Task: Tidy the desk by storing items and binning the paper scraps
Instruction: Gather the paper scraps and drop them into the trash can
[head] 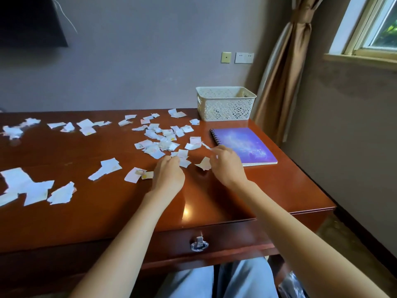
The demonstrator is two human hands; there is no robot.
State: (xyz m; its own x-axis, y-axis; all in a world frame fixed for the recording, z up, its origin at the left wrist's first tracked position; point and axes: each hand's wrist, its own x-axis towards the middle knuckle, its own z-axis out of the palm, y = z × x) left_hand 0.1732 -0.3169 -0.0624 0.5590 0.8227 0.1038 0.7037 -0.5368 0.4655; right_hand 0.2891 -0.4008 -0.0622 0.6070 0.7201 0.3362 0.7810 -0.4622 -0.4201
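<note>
White paper scraps (160,143) mid-frame look featherlight and limp on the slick counter (107,211), best lifted by an edge, where the left hand (169,175) and right hand (225,166) fingers pinch them.

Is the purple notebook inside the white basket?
No, the purple notebook lies flat on the desk, just in front of the white basket.
</note>
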